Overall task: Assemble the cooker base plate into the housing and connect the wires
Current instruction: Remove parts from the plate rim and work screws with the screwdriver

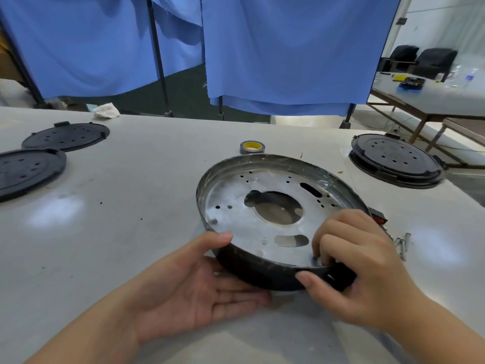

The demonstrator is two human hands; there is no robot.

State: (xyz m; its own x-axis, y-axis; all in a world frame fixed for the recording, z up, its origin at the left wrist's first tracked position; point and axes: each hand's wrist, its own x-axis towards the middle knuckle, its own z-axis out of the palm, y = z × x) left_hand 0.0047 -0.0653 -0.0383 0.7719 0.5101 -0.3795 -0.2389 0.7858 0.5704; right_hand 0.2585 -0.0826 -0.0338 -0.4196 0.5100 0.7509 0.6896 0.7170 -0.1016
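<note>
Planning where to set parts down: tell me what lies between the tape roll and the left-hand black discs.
Only bare table between tape roll and black discs, per the head view.

The round dark housing (262,274) lies tilted near the table's (131,206) near edge — the perforated silver base plate (236,206) seated inside it.

Silver base plate (236,222) in black housing (262,274) — blue curtains (288,48) behind.

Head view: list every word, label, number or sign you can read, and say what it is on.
None can be read.
Tape roll: yellow core, any print too blurred.
Metal base plate: holes only, no markings seen.
Items on the far table: too small and blurred.
</note>
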